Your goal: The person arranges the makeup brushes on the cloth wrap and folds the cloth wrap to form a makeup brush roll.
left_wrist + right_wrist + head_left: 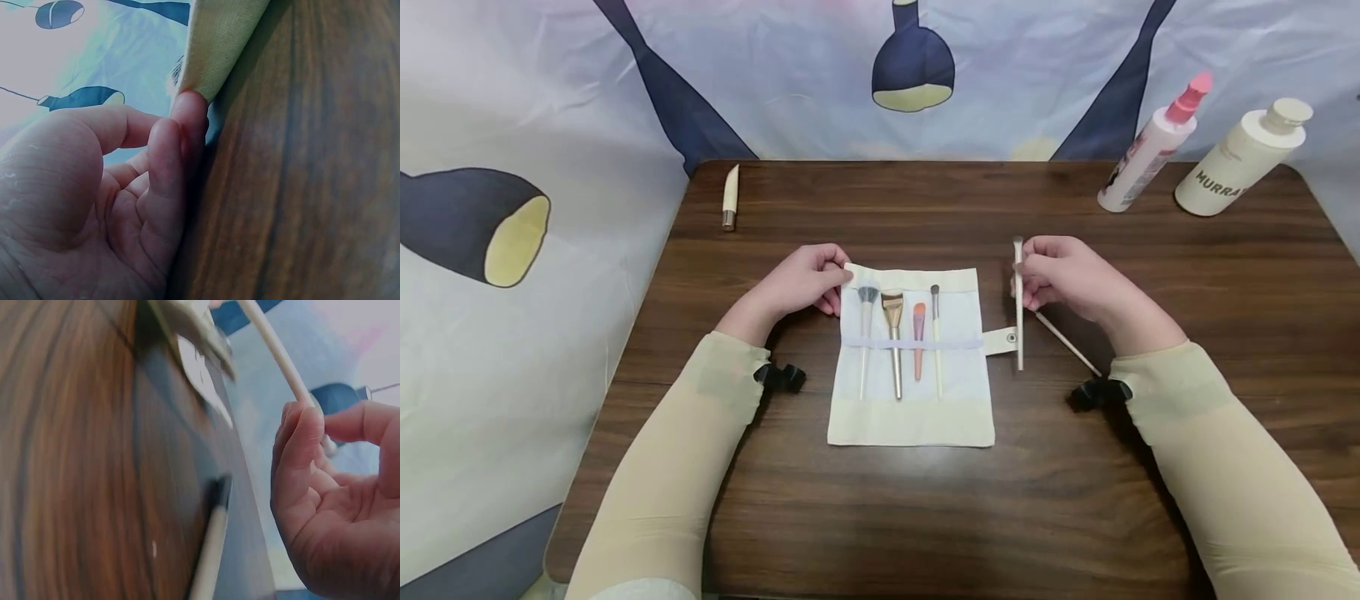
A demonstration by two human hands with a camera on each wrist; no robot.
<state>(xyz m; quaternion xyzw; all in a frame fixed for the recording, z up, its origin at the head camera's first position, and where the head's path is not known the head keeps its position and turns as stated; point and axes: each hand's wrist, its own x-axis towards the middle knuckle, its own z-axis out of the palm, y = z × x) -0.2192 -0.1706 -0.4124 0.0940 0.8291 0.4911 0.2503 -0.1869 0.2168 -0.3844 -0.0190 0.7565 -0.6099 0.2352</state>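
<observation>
head view: the table (880,517) has its far edge across the upper part of the frame, with a patterned cloth backdrop (790,83) hanging beyond it, and its left edge slants down to the lower left. the brush roll (910,423) lies spread at the middle of the frame; wood stretches from its lower edge toward the bottom of the frame. four brushes stand in a row under its elastic band (955,344), and its snap strap (1000,341) points right. a small tube (730,200) lies at upper left; a pink-topped bottle (1138,162) and a white bottle (1228,167) stand near the far edge at upper right, well apart from the right hand (1063,271).

the left hand (801,283) has its thumb and fingers together, pinching the roll's upper left corner; the left wrist view shows the cloth edge at the fingertips. the right hand's thumb and fingers are clamped on a slim pale brush (1019,321), right of the roll, bristles toward the top of the frame, its lower end just beside the strap's tip; whether they touch i cannot tell. a loose brush (1071,346) lies on the table below the right hand, slanting down to the right; the right wrist view shows its dark end, blurred.
</observation>
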